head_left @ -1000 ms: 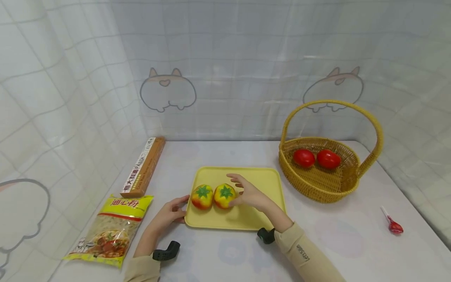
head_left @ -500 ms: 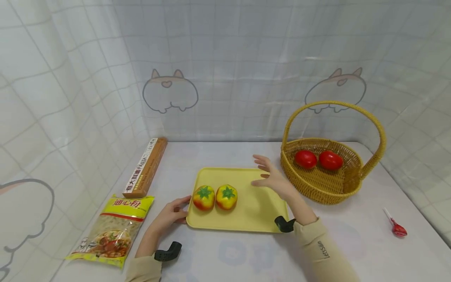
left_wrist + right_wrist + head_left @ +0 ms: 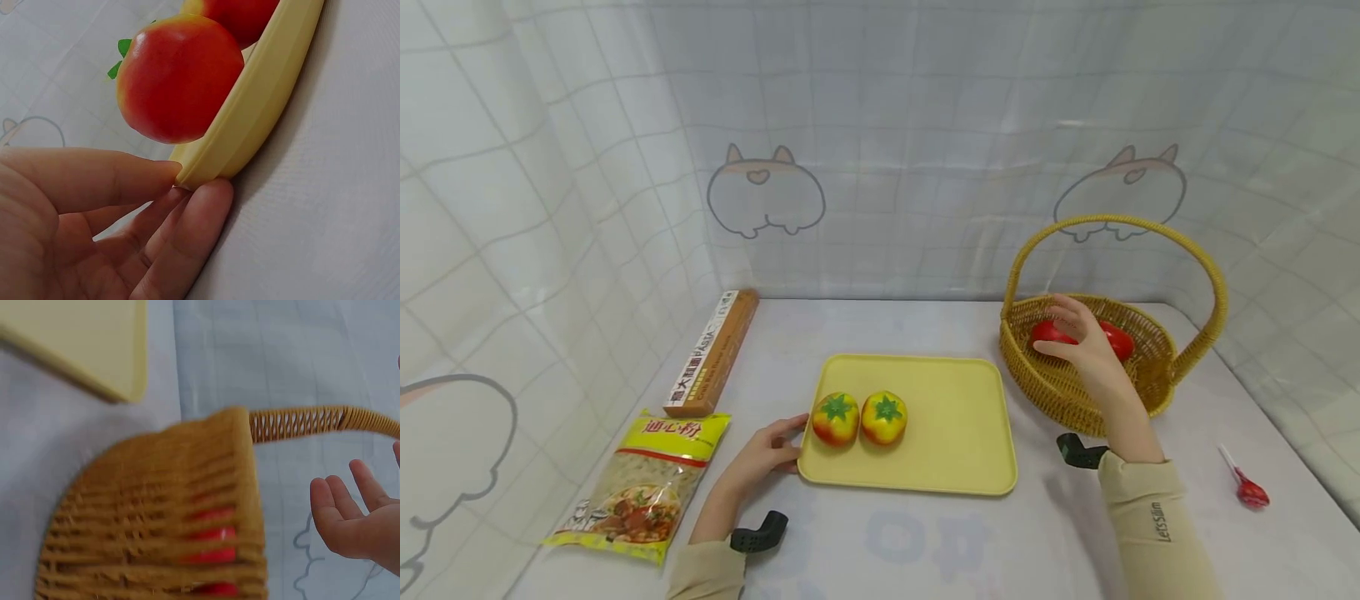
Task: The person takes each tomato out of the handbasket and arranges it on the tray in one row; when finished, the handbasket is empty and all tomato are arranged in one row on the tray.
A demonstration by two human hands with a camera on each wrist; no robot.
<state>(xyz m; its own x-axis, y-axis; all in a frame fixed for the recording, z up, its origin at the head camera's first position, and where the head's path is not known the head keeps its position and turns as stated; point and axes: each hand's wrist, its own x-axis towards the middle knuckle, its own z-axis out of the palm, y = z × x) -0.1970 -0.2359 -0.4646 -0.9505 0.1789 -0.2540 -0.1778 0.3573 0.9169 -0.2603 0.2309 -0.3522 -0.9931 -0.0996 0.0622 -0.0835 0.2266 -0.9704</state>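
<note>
My left hand (image 3: 762,454) pinches the left edge of a yellow tray (image 3: 951,425); in the left wrist view the thumb (image 3: 125,178) lies at its rim, with fingers against its outer side. Two yellow-and-red toy persimmons (image 3: 836,418) with green leafy tops sit side by side in the tray's left part. My right hand (image 3: 1086,346) is over a wicker basket (image 3: 1048,392), fingers spread and holding nothing. Two red tomatoes (image 3: 1117,340) lie inside, one partly hidden behind the hand. In the right wrist view, red shows through the blurred basket weave (image 3: 144,519).
A pasta box (image 3: 713,354) lies at the back left, with a bag of macaroni (image 3: 636,492) in front of it. The basket's tall handle (image 3: 1213,292) arches above the rim. A red lollipop (image 3: 1251,492) lies near the right table edge. Patterned curtains stand behind and beside the table.
My right hand has moved right and away from me, from beside the right persimmon to over the basket. The left hand stays at the tray edge.
</note>
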